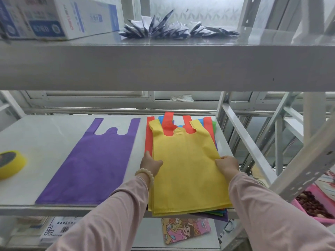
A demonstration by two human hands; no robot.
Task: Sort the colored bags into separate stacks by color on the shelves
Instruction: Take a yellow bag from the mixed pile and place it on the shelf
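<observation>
1. Upper shelf (163,66): grey metal, spanning the view at 12 o'clock. It carried a blue-and-white printed box (59,17) at 11 o'clock and a row of folded paper pieces (172,28) at 12 to 1 o'clock.

2. Middle shelf (45,142): pale grey, holding all the bags.

3. Purple bag (94,160): a single bag lying flat at the shelf's centre, handles pointing to 12 o'clock, just beside the pile at its 3 o'clock and not touching it.

4. Yellow bag (186,169): topmost on the pile at the shelf's 3 o'clock end, handles to 12 o'clock, its bottom edge overhanging the shelf's front lip.

5. Mixed pile (206,122): under the yellow bag, with red, blue, green and purple edges showing at 12 and 6 o'clock.

6. Pink basket (315,203): at 4 o'clock, below the shelf, holding dark round items.

7. Left hand (150,163): at the yellow bag's 9 o'clock edge, pinching it with the thumb on top.

8. Right hand (227,164): at the bag's 3 o'clock edge, fingers curled over it in a pinch.

9. Yellow tape roll (10,163): at the shelf's 9 o'clock end, well apart from the bags.

10. Pale bead bracelet (145,173): on the left wrist.
</observation>
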